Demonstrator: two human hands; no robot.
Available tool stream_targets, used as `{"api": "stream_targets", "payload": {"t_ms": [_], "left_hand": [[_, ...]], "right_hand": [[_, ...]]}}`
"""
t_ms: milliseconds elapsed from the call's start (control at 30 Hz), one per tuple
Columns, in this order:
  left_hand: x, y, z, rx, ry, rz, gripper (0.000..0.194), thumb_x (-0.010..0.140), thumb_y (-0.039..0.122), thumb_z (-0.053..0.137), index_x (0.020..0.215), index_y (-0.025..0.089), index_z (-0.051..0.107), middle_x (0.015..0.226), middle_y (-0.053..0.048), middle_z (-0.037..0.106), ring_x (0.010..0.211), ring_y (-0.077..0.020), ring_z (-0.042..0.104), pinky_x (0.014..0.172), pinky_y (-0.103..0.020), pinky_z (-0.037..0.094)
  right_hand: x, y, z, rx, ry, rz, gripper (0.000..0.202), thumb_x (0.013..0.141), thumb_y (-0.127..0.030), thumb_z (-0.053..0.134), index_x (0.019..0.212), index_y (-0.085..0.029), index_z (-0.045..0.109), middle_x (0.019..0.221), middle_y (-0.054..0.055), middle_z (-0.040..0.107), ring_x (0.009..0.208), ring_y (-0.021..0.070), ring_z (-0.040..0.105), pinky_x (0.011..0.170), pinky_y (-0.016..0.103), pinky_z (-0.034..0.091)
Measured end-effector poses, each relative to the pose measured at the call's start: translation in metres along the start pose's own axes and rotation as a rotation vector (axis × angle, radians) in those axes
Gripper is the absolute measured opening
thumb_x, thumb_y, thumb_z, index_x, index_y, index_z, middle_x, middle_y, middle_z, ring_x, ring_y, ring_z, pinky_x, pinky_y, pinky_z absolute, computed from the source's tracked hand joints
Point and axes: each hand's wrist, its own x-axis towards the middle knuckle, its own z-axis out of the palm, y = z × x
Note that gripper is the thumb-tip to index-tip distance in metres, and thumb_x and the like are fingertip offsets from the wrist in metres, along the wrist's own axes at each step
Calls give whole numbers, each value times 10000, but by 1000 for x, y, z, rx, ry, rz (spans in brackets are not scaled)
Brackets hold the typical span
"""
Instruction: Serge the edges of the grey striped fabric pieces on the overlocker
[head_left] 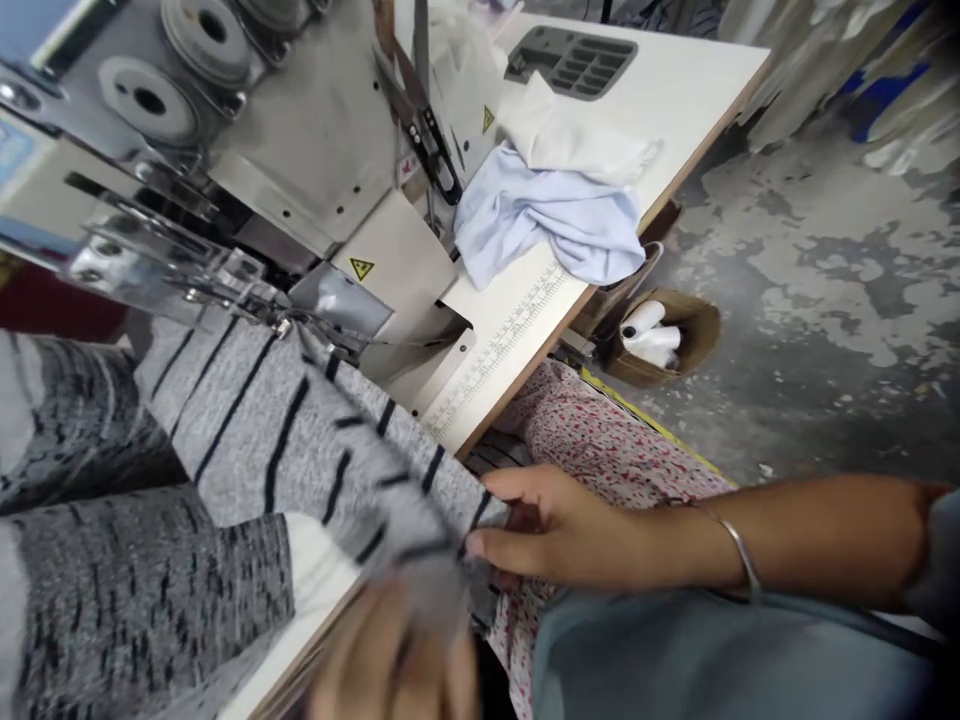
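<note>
Grey fabric with dark stripes (240,420) stretches from beneath the sewing machine's needle area (281,325) toward the lower middle. My right hand (559,530), with a bangle on its wrist, pinches the fabric's right end between thumb and fingers. Low in the picture, my left hand (397,650) is blurred by motion; its curled fingers close on the near edge of the same fabric. Speckled grey and black fabric (150,590) lies in folds at the lower left.
Light blue cloth (551,215) and white cloth (570,135) lie on the white table (705,75). Scissors (420,110) stand against the machine. A ruler scale (499,345) runs along the table edge. On the floor, a cardboard box (701,325) holds white thread cones (652,335).
</note>
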Motion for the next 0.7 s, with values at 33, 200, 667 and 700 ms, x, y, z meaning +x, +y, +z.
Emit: {"api": "stream_targets", "payload": {"t_ms": [33, 200, 667, 700], "left_hand": [[5, 2, 8, 9, 60, 53, 372, 844, 118, 647, 1196, 232, 607, 1117, -86, 637, 1041, -230, 615, 895, -404, 509], [28, 3, 21, 98, 145, 297, 693, 728, -65, 687, 1365, 160, 530, 971, -89, 624, 884, -203, 596, 868, -348, 456], [13, 23, 12, 68, 99, 213, 652, 817, -68, 580, 1410, 187, 483, 914, -75, 567, 818, -158, 534, 819, -313, 414], [12, 22, 12, 69, 113, 210, 643, 818, -66, 581, 1404, 183, 490, 913, -75, 572, 814, -156, 535, 814, -313, 414]], "right_hand": [[-6, -1, -1, 25, -2, -5, 238, 811, -328, 711, 815, -156, 546, 708, -42, 496, 623, 80, 429, 555, 195, 351], [-13, -3, -2, -23, -17, -95, 182, 877, -288, 612, 802, -161, 505, 729, -44, 453, 656, 81, 398, 615, 211, 357], [-25, -10, 2, -221, -6, -65, 171, 869, -150, 523, 729, -185, 432, 688, -46, 379, 638, 93, 357, 561, 203, 332], [-25, -11, 2, -215, -15, -69, 172, 871, -160, 523, 729, -185, 430, 694, -44, 384, 645, 95, 365, 576, 206, 348]]}}
